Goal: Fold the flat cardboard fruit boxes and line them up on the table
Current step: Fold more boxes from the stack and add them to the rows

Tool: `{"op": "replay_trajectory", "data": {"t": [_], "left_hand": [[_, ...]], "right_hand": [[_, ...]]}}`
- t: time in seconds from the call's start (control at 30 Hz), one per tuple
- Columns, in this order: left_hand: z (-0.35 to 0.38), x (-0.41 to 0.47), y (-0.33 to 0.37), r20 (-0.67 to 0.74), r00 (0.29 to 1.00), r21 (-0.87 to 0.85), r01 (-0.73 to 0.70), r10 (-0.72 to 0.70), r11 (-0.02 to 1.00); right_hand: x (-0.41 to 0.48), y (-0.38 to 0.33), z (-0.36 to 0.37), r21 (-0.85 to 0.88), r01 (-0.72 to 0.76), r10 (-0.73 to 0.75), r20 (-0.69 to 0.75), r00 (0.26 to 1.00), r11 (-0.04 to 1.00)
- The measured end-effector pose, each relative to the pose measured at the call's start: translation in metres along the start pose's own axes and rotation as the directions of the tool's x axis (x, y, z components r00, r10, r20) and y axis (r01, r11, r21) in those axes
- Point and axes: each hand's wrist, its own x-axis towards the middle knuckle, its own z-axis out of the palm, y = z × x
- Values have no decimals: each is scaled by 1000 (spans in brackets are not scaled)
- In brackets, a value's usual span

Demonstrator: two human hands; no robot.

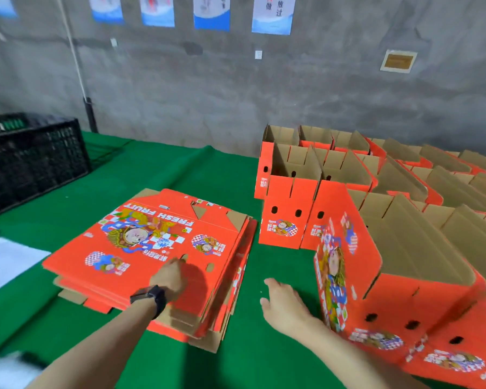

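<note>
The top flat box (149, 242) of the stack (230, 293) is touched by the left hand (170, 279), grip unclear, the right hand (281, 301) spread empty beside it; a pickup seems begun, and lifting is needed next.

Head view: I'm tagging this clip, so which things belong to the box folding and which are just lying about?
Job: stack of flat boxes, folded boxes, left hand on the stack, right hand open over the green table.
Lying about: black crate, white papers, wall posters.
</note>
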Motion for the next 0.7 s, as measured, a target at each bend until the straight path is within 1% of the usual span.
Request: {"op": "replay_trajectory", "data": {"t": [0.07,0.13,0.2,0.27,0.33,0.37,0.43,0.47,0.5,0.6,0.67,0.7], "left_hand": [[2,8,-25,38,999,131,-1,-4,991],[7,9,-37,96,995,208,-7,-13,978],[10,9,-42,111,994,250,-50,22,967],[8,9,-48,81,993,253,-108,90,961],[4,4,-52,62,981,238,-191,182,952],[2,1,-55,57,972,219,-236,229,947],[-2,-5,-59,53,952,206,-306,302,929],[-4,-6,-61,33,947,195,-321,321,927],[-4,-6,-64,-5,948,167,-314,320,935],[-6,-8,-66,-151,952,59,-260,267,964],[-7,-6,-66,-248,935,23,-254,252,967],[-9,-6,-65,-295,924,-11,-257,243,966]], "right_hand": [[23,-18,18,79,-54,49,64,997,995],[45,-32,32,127,-85,75,86,993,988],[68,-43,45,190,-111,94,98,991,976],[90,-51,56,291,-167,136,125,983,942],[108,-57,63,437,-274,223,165,961,856],[116,-60,67,526,-333,276,186,943,783],[130,-67,71,680,-397,384,181,905,617],[134,-72,72,731,-404,441,157,884,550],[136,-76,73,761,-396,491,118,863,514],[135,-87,76,794,-344,577,-11,816,501],[131,-93,72,845,-250,590,-93,802,472],[129,-96,68,879,-183,576,-119,809,439]]}}
